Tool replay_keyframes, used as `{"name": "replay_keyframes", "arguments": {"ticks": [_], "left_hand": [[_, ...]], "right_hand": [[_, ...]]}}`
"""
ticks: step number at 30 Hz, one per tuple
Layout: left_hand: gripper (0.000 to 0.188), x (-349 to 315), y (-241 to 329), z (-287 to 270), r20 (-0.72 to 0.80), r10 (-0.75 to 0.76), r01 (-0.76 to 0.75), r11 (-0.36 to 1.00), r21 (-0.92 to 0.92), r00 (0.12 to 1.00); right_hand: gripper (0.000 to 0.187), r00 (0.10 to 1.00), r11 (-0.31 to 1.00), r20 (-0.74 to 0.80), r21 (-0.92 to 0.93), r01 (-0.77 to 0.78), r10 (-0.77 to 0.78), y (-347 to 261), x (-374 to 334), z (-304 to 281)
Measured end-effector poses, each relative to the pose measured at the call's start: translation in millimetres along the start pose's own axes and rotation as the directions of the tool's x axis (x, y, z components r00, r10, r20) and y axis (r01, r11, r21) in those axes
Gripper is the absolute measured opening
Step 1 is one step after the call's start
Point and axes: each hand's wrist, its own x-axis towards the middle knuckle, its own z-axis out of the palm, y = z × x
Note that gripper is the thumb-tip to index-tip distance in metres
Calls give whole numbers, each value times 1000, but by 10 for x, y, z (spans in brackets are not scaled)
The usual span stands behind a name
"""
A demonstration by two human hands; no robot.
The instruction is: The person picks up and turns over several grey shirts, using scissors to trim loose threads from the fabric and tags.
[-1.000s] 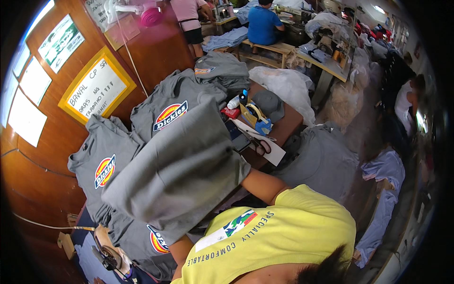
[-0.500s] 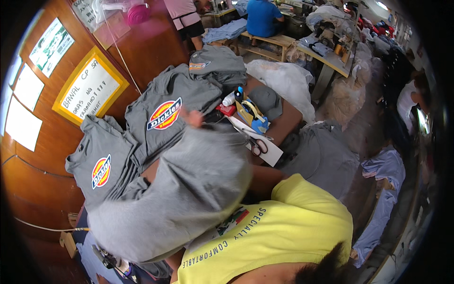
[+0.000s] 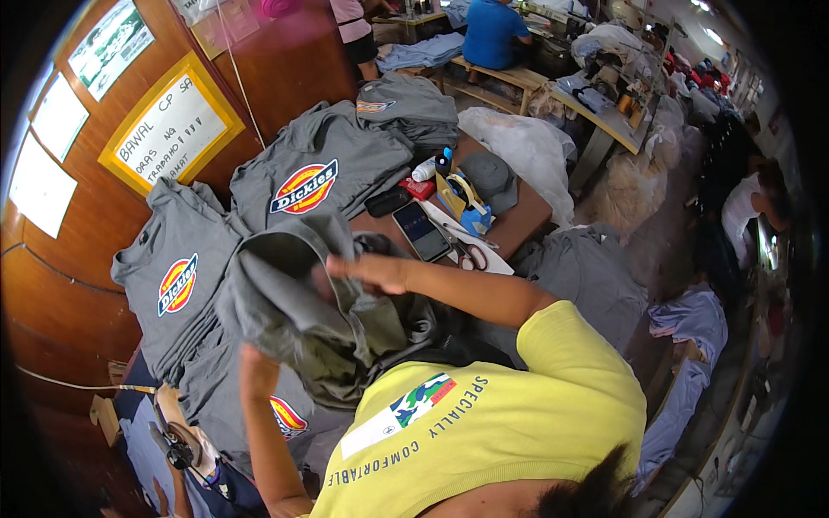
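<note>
A bunched grey T-shirt [image 3: 298, 345], its opening gaping toward me, hangs between my hands above the table. My right hand [image 3: 376, 272] reaches across from the right and grips the edge of that opening; motion smears its fingertips. On the shirt's left side, my left hand [image 3: 258, 369] is closed at its edge, slightly blurred. Behind and left lie a grey T-shirt with a printed logo [image 3: 155, 250] and a second printed grey T-shirt [image 3: 337, 160]. Under the held shirt, another printed grey shirt [image 3: 302, 436] is partly hidden.
A phone [image 3: 422, 230], scissors [image 3: 471, 256], a tape dispenser [image 3: 466, 207] and a grey cap [image 3: 488, 177] sit on the brown table [image 3: 534, 216]. At lower left shows another person's arm [image 3: 180, 492] beside a black device [image 3: 180, 453]. A person in blue [image 3: 492, 34] sits beyond.
The grey T-shirt, spread wide and blurred before, is now gathered with its opening showing. My left hand has come into view, my right arm is uncovered, and the phone is now visible.
</note>
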Motion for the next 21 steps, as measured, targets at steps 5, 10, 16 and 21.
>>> {"name": "replay_keyframes", "arguments": {"ticks": [5, 10, 16, 21], "left_hand": [[39, -206, 577, 433, -18, 137, -138, 989, -61, 990], [50, -374, 154, -13, -171, 331, -246, 889, 386, 928], [52, -415, 237, 228, -95, 482, -423, 637, -645, 871], [37, -1143, -307, -613, -512, 414, -512, 857, -61, 753]], "right_hand": [[29, 928, 975, 325, -60, 215, -184, -418, -423, 11], [23, 925, 887, 245, -293, 356, -290, -773, -555, 172], [37, 921, 880, -216, -425, 211, -325, -639, -758, -290], [33, 964, 361, 180, -901, 242, -197, -997, -1253, -362]]}}
